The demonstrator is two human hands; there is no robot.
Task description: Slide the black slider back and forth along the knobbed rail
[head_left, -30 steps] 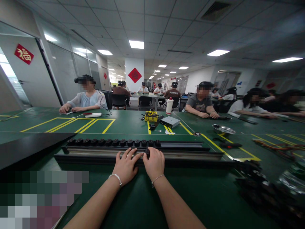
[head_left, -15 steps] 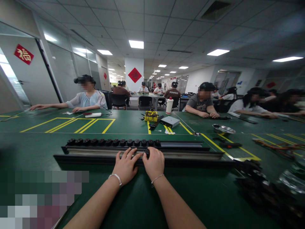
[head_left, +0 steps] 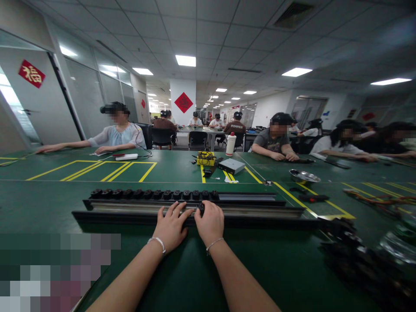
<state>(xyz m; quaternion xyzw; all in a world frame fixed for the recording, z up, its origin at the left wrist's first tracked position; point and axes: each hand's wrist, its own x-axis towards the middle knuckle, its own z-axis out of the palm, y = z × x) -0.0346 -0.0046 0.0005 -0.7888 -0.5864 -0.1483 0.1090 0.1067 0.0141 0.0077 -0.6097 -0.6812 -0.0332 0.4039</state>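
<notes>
A long black rail [head_left: 260,211] with a pale metal inner strip lies across the green table in front of me. My left hand [head_left: 171,221] rests on this rail with its fingers spread and nothing visible in them. Close beside it, my right hand [head_left: 210,220] is closed on a small round black part [head_left: 200,209] at the rail's middle; the fingers hide most of the part. Just behind, a second track [head_left: 250,197] carries a row of similar black parts [head_left: 147,194] along its left and middle stretch. Its right stretch shows bare grey metal.
At the right lie a heap of black parts [head_left: 354,255], a metal bowl [head_left: 304,176], a black tool [head_left: 313,198] and bundled wires [head_left: 373,199]. Farther back stand a yellow item with cables [head_left: 206,158], a grey box [head_left: 231,166] and a bottle [head_left: 230,144]. Several people sit around the tables.
My two hands and the black part stay almost exactly where they were. The person at the far left shifts an outstretched hand slightly leftward.
</notes>
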